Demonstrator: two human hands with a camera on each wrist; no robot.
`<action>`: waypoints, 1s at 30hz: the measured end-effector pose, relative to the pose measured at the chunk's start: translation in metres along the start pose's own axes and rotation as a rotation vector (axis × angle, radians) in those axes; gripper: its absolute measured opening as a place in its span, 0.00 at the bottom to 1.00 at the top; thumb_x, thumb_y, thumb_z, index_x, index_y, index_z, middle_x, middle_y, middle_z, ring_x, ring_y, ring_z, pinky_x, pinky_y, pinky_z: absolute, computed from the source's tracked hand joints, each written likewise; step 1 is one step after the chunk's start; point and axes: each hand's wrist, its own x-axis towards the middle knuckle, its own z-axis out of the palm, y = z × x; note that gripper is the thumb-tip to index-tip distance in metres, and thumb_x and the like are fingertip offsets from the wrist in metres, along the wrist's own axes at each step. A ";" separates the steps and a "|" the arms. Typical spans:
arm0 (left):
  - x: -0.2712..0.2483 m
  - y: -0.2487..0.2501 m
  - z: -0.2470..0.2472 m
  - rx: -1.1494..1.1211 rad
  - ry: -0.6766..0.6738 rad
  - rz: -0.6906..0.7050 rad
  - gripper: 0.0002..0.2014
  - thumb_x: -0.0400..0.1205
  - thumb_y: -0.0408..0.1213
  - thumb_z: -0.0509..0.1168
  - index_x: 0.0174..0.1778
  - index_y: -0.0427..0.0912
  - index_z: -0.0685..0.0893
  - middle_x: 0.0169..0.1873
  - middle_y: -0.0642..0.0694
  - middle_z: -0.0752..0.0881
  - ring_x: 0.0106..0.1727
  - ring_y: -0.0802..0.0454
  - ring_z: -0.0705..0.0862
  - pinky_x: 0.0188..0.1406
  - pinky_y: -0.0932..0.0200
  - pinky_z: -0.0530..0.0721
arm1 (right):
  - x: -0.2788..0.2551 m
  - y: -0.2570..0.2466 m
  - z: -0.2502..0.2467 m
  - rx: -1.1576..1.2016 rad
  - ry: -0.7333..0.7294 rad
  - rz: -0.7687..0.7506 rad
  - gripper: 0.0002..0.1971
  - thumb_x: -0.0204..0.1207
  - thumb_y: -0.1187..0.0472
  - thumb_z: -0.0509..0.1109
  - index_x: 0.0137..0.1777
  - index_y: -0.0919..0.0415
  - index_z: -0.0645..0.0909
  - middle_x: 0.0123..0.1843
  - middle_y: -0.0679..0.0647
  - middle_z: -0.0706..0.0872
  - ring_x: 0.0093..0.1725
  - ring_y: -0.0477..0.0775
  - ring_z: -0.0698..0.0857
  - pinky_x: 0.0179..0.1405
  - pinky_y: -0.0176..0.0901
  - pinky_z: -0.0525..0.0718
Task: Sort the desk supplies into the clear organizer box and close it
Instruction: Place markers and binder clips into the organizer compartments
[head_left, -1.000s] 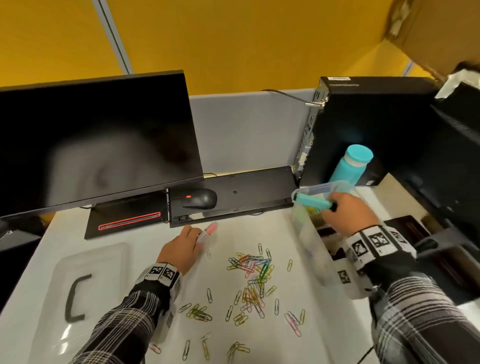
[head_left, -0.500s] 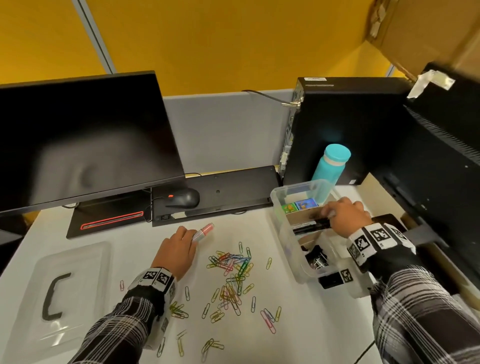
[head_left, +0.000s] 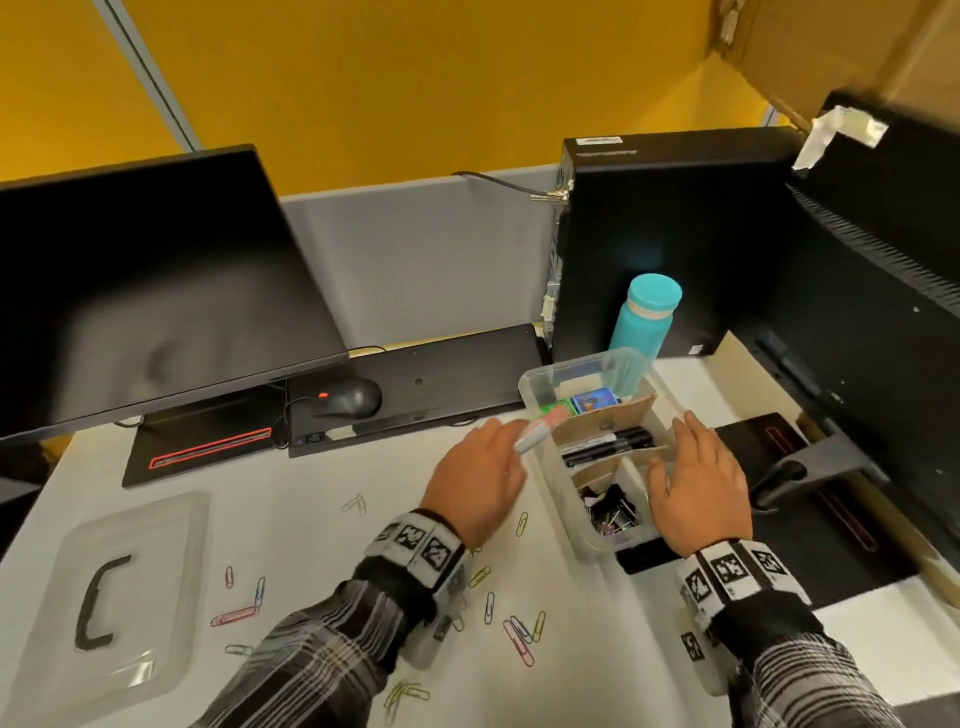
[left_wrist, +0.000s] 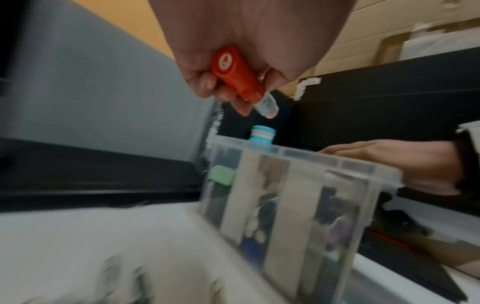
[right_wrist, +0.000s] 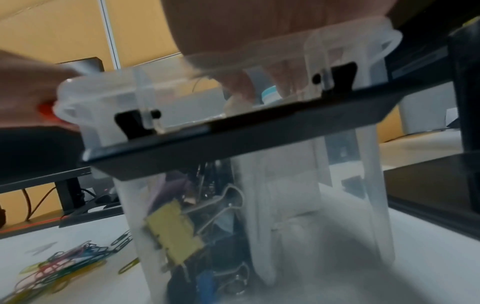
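The clear organizer box stands open at the desk's right middle, split by cardboard dividers. Black markers lie in its middle compartment and binder clips in the near one. My left hand grips a red-capped marker at the box's left rim; the left wrist view shows the marker above the box. My right hand lies open over the right rim and holds nothing. Colored paper clips are scattered on the desk. The clear lid lies at the left.
A monitor stands at the back left, with a mouse and a keyboard behind the box. A teal bottle and a black PC tower stand just beyond it. A second monitor crowds the right side.
My left hand lifted the red-capped marker off the desk and carried it right to the box's rim. My right hand let go of a marker in the box and drew back, open.
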 end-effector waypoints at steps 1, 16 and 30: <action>0.010 0.013 0.005 0.023 -0.008 0.036 0.19 0.85 0.42 0.52 0.74 0.48 0.68 0.57 0.48 0.78 0.53 0.50 0.77 0.53 0.53 0.79 | 0.000 0.000 0.000 -0.007 0.005 -0.001 0.30 0.82 0.50 0.55 0.81 0.59 0.57 0.84 0.56 0.57 0.82 0.60 0.58 0.81 0.57 0.57; 0.065 0.056 0.034 0.088 -0.337 0.100 0.26 0.83 0.42 0.56 0.79 0.47 0.63 0.72 0.41 0.76 0.71 0.42 0.74 0.73 0.47 0.65 | -0.002 -0.002 -0.002 -0.015 0.024 -0.047 0.27 0.80 0.53 0.57 0.78 0.60 0.63 0.83 0.59 0.59 0.81 0.62 0.59 0.80 0.60 0.59; -0.118 -0.120 0.023 0.022 -0.027 -0.258 0.19 0.82 0.38 0.62 0.70 0.47 0.75 0.66 0.48 0.76 0.66 0.49 0.72 0.67 0.50 0.75 | -0.078 -0.111 0.024 -0.013 -0.120 -0.880 0.15 0.70 0.51 0.74 0.54 0.57 0.81 0.53 0.51 0.82 0.49 0.51 0.80 0.40 0.38 0.82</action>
